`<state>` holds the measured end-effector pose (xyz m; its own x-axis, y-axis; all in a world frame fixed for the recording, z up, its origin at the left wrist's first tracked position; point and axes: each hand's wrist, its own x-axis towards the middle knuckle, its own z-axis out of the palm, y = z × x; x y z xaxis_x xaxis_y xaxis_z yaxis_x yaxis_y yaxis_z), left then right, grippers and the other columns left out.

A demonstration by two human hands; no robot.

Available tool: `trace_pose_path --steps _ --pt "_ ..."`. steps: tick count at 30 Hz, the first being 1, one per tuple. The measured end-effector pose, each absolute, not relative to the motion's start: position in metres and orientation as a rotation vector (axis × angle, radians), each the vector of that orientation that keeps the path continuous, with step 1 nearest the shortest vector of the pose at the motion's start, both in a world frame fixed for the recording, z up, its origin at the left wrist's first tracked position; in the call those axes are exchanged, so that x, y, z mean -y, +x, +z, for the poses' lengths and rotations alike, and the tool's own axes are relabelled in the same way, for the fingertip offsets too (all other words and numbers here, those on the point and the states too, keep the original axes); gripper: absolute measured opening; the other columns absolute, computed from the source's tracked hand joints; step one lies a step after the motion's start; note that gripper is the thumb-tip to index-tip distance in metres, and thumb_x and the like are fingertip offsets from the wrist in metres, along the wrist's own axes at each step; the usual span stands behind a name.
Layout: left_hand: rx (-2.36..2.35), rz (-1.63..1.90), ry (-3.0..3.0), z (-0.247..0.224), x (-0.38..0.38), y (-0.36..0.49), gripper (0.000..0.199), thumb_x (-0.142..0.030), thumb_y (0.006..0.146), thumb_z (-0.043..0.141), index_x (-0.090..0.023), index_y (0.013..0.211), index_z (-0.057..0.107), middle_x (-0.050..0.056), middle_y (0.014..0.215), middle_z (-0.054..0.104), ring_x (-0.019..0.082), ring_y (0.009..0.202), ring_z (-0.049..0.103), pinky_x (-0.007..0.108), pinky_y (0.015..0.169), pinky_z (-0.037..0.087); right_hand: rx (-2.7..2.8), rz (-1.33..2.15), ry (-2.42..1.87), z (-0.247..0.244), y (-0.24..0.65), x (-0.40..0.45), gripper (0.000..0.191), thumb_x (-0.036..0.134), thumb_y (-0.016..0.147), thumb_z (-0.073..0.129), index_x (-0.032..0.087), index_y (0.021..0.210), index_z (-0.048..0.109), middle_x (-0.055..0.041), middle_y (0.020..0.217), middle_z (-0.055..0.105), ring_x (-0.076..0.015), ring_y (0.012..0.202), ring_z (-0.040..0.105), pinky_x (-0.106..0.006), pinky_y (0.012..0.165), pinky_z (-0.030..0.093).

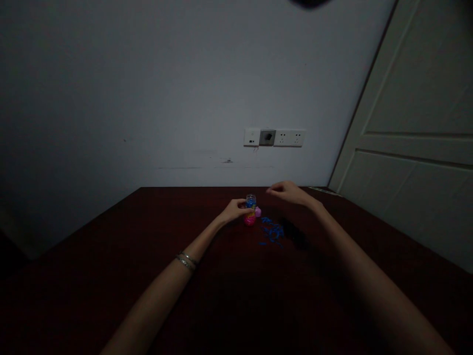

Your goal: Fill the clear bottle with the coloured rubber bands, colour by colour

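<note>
My left hand (236,211) is wrapped round a small clear bottle (251,202) that stands upright on the dark table. The bottle has a pink lower part, a yellow label and blue stuff inside, and its top is uncovered. Just right of it sits a pink cap (257,212). My right hand (290,191) hovers to the right of the bottle's mouth, thumb and fingers pinched together; whatever is between them is too small to make out. Below that hand, thin blue pieces (272,230) lie scattered on the table.
The dark red-brown table (177,207) reaches back to a pale wall (185,98). A row of wall sockets (289,138) is set above its rear edge. A panelled door (414,128) stands at the right. The light is dim.
</note>
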<state>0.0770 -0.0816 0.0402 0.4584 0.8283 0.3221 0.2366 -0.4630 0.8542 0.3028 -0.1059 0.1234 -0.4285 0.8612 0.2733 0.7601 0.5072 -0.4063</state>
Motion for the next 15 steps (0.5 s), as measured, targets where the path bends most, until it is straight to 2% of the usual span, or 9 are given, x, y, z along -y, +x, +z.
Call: trace_pose_path --steps 3,8,11,15 --pt "-0.889 0.977 1.937 0.038 0.081 0.077 0.041 -0.037 0.064 0.068 -0.009 0.092 0.066 0.005 0.073 0.062 0.011 0.06 0.049 0.024 0.056 0.037 2.396 0.404 -1.398 0.083 0.313 0.101 0.029 0.025 0.074 0.051 0.016 0.094 0.07 -0.0066 0.094 0.07 -0.0211 0.084 0.063 -0.03 0.077 0.047" --pt "-0.865 0.95 1.92 0.038 0.081 0.075 0.045 -0.038 0.062 0.07 -0.009 0.095 0.065 0.007 0.08 0.064 0.014 0.066 0.054 0.026 0.061 0.041 2.485 0.453 -1.424 0.044 0.314 0.096 0.044 0.006 0.067 0.043 0.016 0.101 0.067 -0.0054 0.098 0.069 -0.0175 0.088 0.064 -0.024 0.08 0.046" --pt "-0.867 0.915 1.928 0.043 0.079 0.069 0.047 -0.038 0.062 0.07 -0.01 0.099 0.064 0.007 0.083 0.065 0.014 0.069 0.056 0.027 0.064 0.042 2.521 0.433 -1.393 0.038 0.308 0.091 0.051 0.002 0.064 0.039 0.016 0.105 0.066 -0.005 0.103 0.067 -0.0163 0.092 0.062 -0.023 0.082 0.045" --pt "-0.939 1.001 1.853 0.054 0.073 0.051 0.054 -0.039 0.061 0.072 -0.01 0.106 0.061 0.011 0.094 0.065 0.017 0.079 0.058 0.028 0.07 0.043 2.578 0.401 -1.366 0.037 0.298 0.083 0.049 0.001 0.062 0.04 0.017 0.1 0.067 -0.0052 0.102 0.068 -0.0174 0.094 0.061 -0.023 0.082 0.043"
